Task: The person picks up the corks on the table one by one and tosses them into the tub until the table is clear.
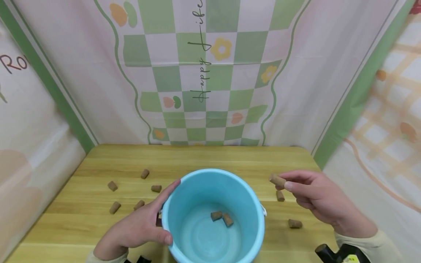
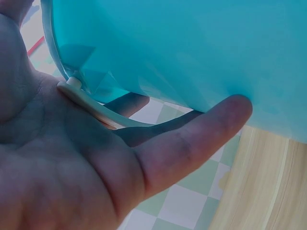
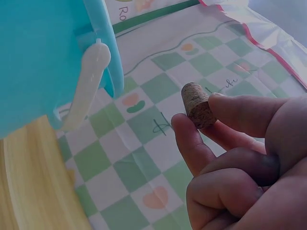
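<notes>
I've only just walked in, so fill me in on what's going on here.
A person is at a wooden table with a light-blue bucket. Their left hand rests spread against the bucket's side, while their right hand pinches a cork between thumb and fingers, off to the right of the bucket. Two corks already lie on the bucket's floor. More corks are scattered on the table: five in view to the bucket's left and two to its right.

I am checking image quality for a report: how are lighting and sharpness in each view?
Head view: bright, fairly even light, the bucket clearly outlined; left wrist view: dimmer, the left hand partly in shadow; right wrist view: also dimmer, the right hand shaded, yet the cork shows its speckles.
</notes>
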Action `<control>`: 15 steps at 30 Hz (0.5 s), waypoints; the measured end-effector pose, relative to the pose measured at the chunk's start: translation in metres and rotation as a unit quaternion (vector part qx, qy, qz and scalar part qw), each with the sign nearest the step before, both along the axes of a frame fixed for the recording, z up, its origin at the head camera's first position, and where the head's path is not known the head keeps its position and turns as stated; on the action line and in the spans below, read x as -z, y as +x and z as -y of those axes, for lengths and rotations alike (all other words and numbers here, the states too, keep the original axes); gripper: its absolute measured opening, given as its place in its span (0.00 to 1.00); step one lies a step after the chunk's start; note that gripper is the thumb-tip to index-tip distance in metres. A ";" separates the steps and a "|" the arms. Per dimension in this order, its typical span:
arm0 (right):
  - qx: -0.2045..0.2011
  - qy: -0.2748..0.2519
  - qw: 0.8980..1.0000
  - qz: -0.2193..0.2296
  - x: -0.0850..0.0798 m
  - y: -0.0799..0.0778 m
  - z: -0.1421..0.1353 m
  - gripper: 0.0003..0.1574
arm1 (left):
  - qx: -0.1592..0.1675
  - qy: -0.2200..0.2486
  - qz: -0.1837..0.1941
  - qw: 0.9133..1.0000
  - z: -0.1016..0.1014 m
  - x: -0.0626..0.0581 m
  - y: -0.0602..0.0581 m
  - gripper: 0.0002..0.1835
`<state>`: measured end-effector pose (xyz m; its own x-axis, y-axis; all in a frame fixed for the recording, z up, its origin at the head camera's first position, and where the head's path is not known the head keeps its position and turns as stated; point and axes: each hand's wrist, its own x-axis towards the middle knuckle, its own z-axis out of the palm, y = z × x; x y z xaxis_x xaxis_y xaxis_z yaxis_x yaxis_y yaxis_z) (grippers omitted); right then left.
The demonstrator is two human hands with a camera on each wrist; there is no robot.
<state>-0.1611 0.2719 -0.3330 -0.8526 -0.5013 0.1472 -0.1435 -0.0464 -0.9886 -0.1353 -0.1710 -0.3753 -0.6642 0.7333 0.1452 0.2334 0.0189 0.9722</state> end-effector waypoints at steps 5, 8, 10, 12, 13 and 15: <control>-0.009 -0.001 1.000 -0.014 0.000 0.001 0.005 0.18 | 0.002 0.002 -0.002 1.000 0.000 0.001 0.000 0.56; -0.013 -0.003 1.000 -0.016 0.000 0.001 0.007 0.18 | 0.005 0.006 -0.002 1.000 0.000 0.001 -0.001 0.56; -0.020 -0.010 1.000 -0.012 -0.001 0.002 0.009 0.18 | 0.007 0.007 -0.005 1.000 0.000 0.001 -0.001 0.55; -0.026 -0.015 1.000 -0.011 -0.002 0.004 0.012 0.18 | 0.008 0.007 -0.005 1.000 0.000 0.001 -0.001 0.55; -0.026 -0.017 0.999 -0.011 -0.002 0.005 0.014 0.18 | 0.008 0.006 -0.007 1.000 0.000 0.002 -0.001 0.55; -0.026 -0.016 1.000 -0.008 -0.004 0.007 0.018 0.18 | 0.006 0.002 -0.009 1.000 0.000 0.002 -0.001 0.55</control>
<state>-0.1539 0.2539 -0.3293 -0.8234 -0.5390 0.1772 -0.1554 -0.0860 -0.9841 -0.1363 -0.1708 -0.3769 -0.6525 0.7404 0.1613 0.2519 0.0112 0.9677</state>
